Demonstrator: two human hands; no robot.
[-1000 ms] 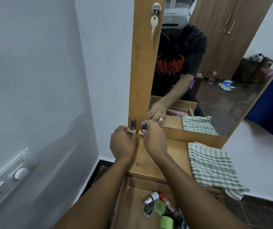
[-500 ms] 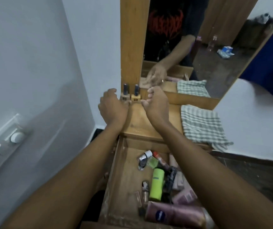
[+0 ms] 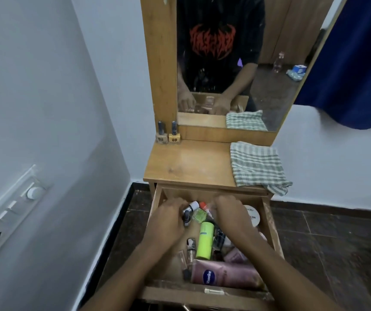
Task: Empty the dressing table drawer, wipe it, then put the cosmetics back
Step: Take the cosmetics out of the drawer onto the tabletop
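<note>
Head view: drawer (image 3: 180, 292) is pulled right out under the top (image 3: 191, 162), so both hands can go in from above. L hand (image 3: 168, 217) is at back-left, knuckles up, fingers curled round a white-capped vial (image 3: 190, 208). Looks like a lift grip, tho blur leaves it a bit unsure. R hand (image 3: 229, 212) is down at back-centre, fingers bent under and hidden by its own back. Can't tell if it pinches anything or is just reaching. Btwn the hands sits a green bottle (image 3: 199, 215). Nearer, a lime can (image 3: 205, 240) lies lengthwise, and a Vaseline tube (image 3: 222, 274) lies across the front. A white-lidded jar (image 3: 252, 215) is just R of the R hand, by the side wall. Other small bits are too blurred to name. Tan polish (image 3: 161, 137) & yellow polish (image 3: 174, 137) stand upright side by side at the top's back-left corner, against the mirror frame. They're prob. parked there to leave the middle free for more items. Cloth (image 3: 256, 167) lies folded on the top's R side, one corner over the edge, handy for wiping. Mirror (image 3: 224, 63) shows both hands low in the drawer, no extra detail. Judgement: emptying stage, early. Most cosmetics are in the drawer and the wipe hasn't begun. Two-handed picking is quick, but small upright glass could tip if crowded.
</note>
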